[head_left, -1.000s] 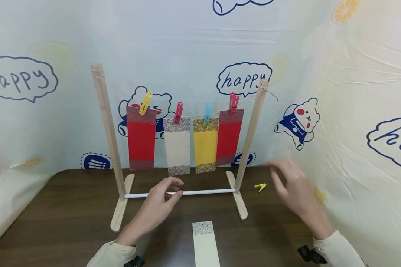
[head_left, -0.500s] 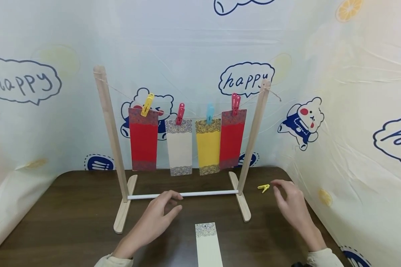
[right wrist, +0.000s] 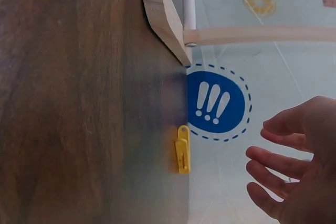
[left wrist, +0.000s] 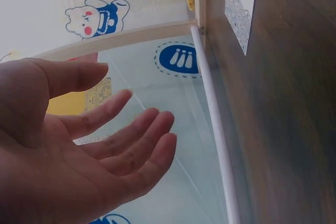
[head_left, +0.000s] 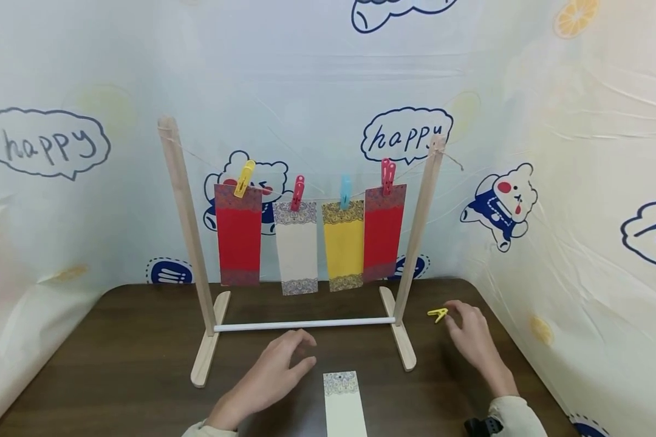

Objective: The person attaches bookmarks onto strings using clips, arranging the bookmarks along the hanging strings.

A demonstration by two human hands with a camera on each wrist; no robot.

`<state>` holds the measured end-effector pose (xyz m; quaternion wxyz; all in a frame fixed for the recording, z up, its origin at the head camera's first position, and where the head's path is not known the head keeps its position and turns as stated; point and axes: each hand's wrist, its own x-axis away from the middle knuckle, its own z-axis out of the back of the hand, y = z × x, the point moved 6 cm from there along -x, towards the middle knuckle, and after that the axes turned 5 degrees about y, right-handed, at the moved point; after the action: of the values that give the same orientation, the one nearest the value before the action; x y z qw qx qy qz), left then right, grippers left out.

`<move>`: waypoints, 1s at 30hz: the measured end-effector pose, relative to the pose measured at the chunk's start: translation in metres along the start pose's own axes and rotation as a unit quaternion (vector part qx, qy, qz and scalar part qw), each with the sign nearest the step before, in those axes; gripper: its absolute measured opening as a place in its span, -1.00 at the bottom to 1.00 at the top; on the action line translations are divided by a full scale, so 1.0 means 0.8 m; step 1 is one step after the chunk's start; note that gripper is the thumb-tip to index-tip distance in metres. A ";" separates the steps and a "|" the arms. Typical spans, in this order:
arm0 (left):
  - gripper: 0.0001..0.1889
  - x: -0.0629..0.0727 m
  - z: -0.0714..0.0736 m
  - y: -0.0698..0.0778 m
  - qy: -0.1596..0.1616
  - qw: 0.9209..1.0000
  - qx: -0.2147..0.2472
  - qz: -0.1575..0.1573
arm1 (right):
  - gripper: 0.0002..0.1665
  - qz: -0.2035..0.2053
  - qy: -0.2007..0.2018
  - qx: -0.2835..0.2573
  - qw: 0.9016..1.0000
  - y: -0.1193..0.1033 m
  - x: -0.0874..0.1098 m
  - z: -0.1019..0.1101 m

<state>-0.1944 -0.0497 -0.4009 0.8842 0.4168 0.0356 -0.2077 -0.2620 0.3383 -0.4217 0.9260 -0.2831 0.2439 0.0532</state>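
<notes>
My right hand (head_left: 474,341) hovers beside a small yellow clothespin (head_left: 438,314) on the table, right of the wooden rack. Its fingers are loosely bent, and the right wrist view shows a gap between them and the clothespin (right wrist: 182,153). My left hand (head_left: 276,373) holds nothing and is held above the table, in front of the rack's white crossbar (head_left: 306,325). In the left wrist view its relaxed fingers (left wrist: 142,140) are spread. A cream card (head_left: 344,403) with a lace-patterned top lies flat on the table, right of the left hand.
Between two wooden posts (head_left: 183,212), a string carries a red card (head_left: 239,243), a white card (head_left: 297,252), a yellow card (head_left: 343,249) and another red card (head_left: 384,233), each under a clothespin. A printed curtain (head_left: 317,67) closes off the table's back and right.
My right hand has come down and in close to the yellow clothespin. The left hand has drawn slightly back from the crossbar, staying loose. The head view has shifted slightly.
</notes>
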 end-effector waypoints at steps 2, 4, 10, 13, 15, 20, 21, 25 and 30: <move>-0.80 0.000 -0.008 0.001 -0.009 1.000 -0.007 -0.006 | -0.68 -0.002 0.008 -0.006 1.000 0.005 0.001 -0.002; -0.79 0.002 -0.016 0.001 -0.018 1.000 -0.016 -0.013 | -0.68 -0.002 0.018 -0.011 1.000 0.011 0.003 -0.005; -0.76 0.006 -0.046 -0.004 -0.054 0.998 -0.030 -0.006 | -0.67 0.018 0.029 -0.026 0.999 0.024 0.003 -0.023; -0.71 0.010 -0.060 -0.007 -0.073 0.996 -0.052 0.001 | -0.63 0.030 0.014 -0.027 0.999 0.028 0.003 -0.032; -0.65 0.012 -0.068 -0.009 -0.093 0.993 -0.067 0.005 | -0.59 0.029 -0.004 -0.020 0.999 0.031 0.003 -0.038; -0.47 0.024 -0.083 -0.016 -0.145 0.985 -0.091 0.009 | -0.53 0.018 -0.054 0.005 0.998 0.033 0.010 -0.052; -0.44 0.026 -0.085 -0.016 -0.151 0.984 -0.100 0.006 | -0.54 0.021 -0.059 0.007 0.998 0.033 0.010 -0.054; -0.33 0.031 -0.093 -0.013 -0.154 0.977 -0.145 -0.012 | -0.56 0.030 -0.076 0.001 0.997 0.031 0.013 -0.059; -0.18 0.032 -0.105 -0.009 -0.140 0.970 -0.201 -0.013 | -0.62 -0.002 -0.099 0.004 0.995 0.033 0.013 -0.059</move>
<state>-0.1644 0.0006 -0.4663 0.9431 0.1972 -0.0422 -0.2645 -0.2785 0.3339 -0.4738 0.9469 -0.2729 0.1508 0.0786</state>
